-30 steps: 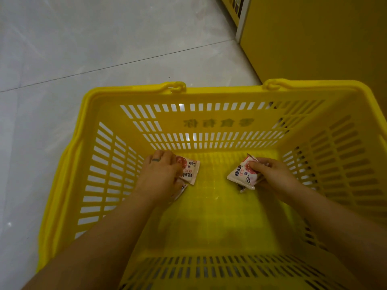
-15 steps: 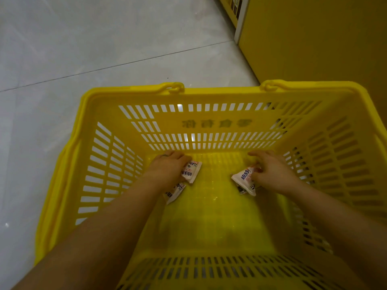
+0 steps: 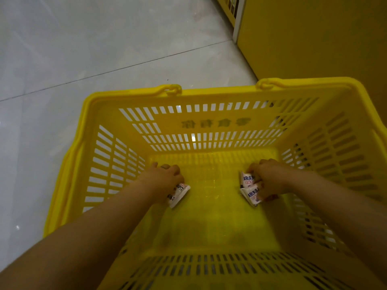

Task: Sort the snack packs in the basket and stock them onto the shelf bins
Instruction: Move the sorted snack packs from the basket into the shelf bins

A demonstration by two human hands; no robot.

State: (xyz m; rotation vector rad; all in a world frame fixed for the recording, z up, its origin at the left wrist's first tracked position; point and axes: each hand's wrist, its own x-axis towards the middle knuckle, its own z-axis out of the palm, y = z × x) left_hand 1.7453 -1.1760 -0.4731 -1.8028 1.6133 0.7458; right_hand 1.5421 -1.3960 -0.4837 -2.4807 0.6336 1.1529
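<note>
Both hands are down on the floor of the yellow plastic basket with slotted walls point(image 3: 117, 164). The left hand point(image 3: 162, 181) curls its fingers round small white snack packs point(image 3: 179, 193), which stick out at its 5 o'clock. The right hand point(image 3: 272, 181) pinches two white packs with blue letters point(image 3: 250, 190) at its 9 o'clock. Half a second ago the left packs lay apart, and only one showed on the right.

Floor point(image 3: 104, 49) — pale grey glossy tiles, with one thin dark grout line point(image 3: 117, 70) running across and rising toward the right. A yellow plastic basket point(image 3: 209, 94) with slotted walls stands directly on the tiles. A yellow shelf unit point(image 3: 314, 38) stands on the floor at upper right — its side panel is just beside the basket's far right corner.
</note>
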